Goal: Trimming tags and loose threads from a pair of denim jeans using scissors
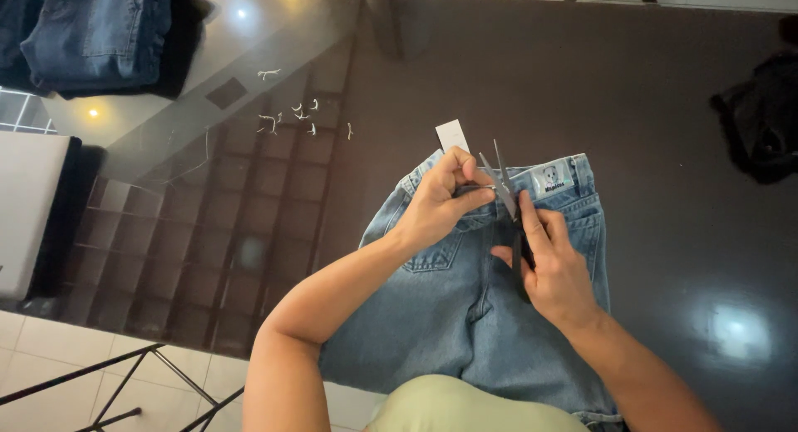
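Observation:
Light blue jeans point(465, 307) lie flat on a dark glossy table point(648, 108), waistband away from me, with a small patch point(552, 179) on the band. My left hand point(439, 201) pinches the waistband near its middle, beside a white paper tag point(451, 135). My right hand point(550, 266) holds dark scissors point(505, 191), blades parted and pointing up at the waistband right by my left fingers.
Several short white thread scraps point(291, 116) lie scattered on the table to the upper left. Folded darker jeans point(100, 33) are stacked at the top left corner. A black bag point(761, 116) sits at the right edge. Tiled floor point(50, 349) shows below the table's left edge.

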